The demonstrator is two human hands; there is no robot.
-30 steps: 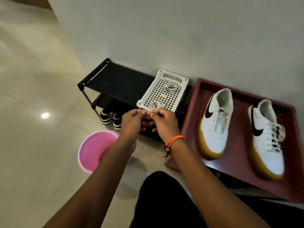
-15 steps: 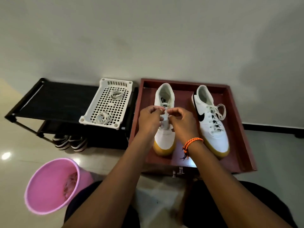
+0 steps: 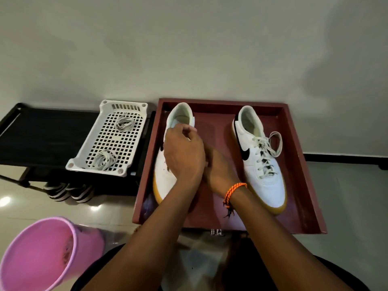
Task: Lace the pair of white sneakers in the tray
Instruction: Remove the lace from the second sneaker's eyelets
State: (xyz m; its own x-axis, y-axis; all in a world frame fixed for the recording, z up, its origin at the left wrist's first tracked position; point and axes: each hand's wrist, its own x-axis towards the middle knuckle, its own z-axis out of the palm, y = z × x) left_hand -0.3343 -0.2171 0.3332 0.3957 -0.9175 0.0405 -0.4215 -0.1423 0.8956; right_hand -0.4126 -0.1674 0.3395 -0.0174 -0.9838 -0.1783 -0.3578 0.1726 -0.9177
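Note:
Two white sneakers with black swooshes and yellow soles lie in a dark red tray. The right sneaker is laced, with a loose loop at its top. The left sneaker shows no lace. My left hand hovers over its tongue with fingertips pinched near the collar, apparently on a white shoelace that I can barely see. My right hand, wearing an orange wrist cord, sits just right of that shoe. Its fingers are hidden behind my left hand.
A white perforated basket on a low black rack holds two coiled laces. Striped shoes stand under the rack. A pink bucket is at the lower left. A wall rises behind the tray.
Both hands came from the basket's front edge to the left sneaker in the tray. They have since drawn together and lowered onto its tongue, left hand crossing over the right.

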